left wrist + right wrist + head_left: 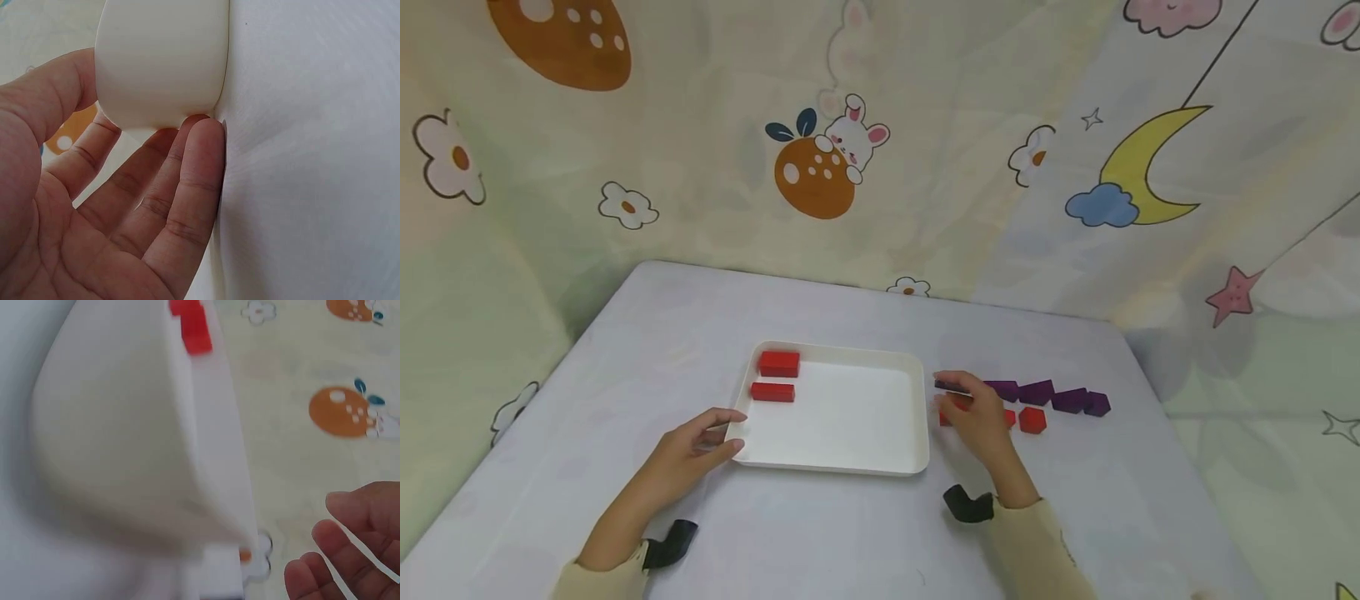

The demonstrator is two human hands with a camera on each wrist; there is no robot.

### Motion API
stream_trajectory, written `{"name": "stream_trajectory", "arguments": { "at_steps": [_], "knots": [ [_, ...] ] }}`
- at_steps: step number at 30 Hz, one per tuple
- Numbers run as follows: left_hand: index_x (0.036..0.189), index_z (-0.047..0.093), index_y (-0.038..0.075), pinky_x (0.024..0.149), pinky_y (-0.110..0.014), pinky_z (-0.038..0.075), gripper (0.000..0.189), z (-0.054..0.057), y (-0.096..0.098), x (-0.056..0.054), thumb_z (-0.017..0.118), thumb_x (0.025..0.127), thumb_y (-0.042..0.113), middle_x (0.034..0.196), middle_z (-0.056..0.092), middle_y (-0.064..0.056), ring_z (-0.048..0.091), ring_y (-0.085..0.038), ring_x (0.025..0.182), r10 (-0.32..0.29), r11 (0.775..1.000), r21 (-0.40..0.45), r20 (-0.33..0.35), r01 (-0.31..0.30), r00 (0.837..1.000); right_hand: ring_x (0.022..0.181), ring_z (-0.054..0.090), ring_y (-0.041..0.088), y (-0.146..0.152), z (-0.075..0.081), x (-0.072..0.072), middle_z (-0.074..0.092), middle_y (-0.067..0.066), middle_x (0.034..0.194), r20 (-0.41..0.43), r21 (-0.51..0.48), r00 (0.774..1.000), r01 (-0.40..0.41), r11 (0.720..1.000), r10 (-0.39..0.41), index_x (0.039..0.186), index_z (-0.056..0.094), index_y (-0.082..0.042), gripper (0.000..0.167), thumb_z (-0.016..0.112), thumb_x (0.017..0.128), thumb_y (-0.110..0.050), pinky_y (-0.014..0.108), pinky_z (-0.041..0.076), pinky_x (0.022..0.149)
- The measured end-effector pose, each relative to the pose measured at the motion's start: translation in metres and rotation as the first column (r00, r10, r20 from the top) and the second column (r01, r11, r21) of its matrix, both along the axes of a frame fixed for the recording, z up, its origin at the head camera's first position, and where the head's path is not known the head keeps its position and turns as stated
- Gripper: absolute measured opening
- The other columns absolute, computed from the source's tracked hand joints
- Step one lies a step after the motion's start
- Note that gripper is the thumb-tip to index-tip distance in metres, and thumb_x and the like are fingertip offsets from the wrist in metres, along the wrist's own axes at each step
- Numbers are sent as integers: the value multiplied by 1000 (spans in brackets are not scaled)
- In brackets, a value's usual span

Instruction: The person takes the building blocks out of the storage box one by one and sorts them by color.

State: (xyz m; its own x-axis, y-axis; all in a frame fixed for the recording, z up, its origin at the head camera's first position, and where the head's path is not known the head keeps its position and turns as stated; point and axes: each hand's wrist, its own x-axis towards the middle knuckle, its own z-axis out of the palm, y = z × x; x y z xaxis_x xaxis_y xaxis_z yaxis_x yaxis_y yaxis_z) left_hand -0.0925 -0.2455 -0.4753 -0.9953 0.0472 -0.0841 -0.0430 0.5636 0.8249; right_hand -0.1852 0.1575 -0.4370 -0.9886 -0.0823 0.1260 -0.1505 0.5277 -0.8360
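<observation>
The white tray (850, 467) lies on the table, holding two red blocks at its left end, an upper one (779, 364) and a thinner lower one (772, 392). At the tray's left edge my left hand (688, 454) holds the rim near the front corner, with fingertips (203, 134) against the wall in the left wrist view. Beyond the tray's right side, my right hand (977, 421) hovers over red and purple blocks, partly hiding them. Its thumb and fingers (331, 537) stand apart in the right wrist view, nothing between them.
Several purple blocks (1036, 392) form a row right of the tray. In front of them are red blocks, one at the right end (1032, 420). A patterned cloth (715, 142) hangs behind the table (850, 542).
</observation>
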Motion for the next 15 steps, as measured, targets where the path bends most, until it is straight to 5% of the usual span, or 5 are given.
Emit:
{"name": "stream_trajectory", "arguments": {
  "at_steps": [7, 15],
  "knots": [
    [140, 66, 12, 95, -62, 60, 44, 1, -1, 0, 79, 101, 27, 145, 64, -28, 69, -43, 120, -1, 1000, -31, -9, 1, 1000, 127, 67, 43, -74, -5, -5, 72, 22, 131, 17, -188, 982, -182, 965, 189, 128, 71, 7, 36, 79, 93, 8, 47, 56, 107],
    [139, 68, 12, 93, -58, 60, 43, -2, 0, -2, 80, 100, 27, 144, 65, -26, 71, -40, 119, -1, 1000, -23, -17, 0, 1000, 125, 68, 33, -139, -12, -2, 74, 15, 130, 109, -217, 965, -211, 953, 238, 130, 73, 2, 35, 79, 95, 3, 36, 58, 105]
  ]
}}
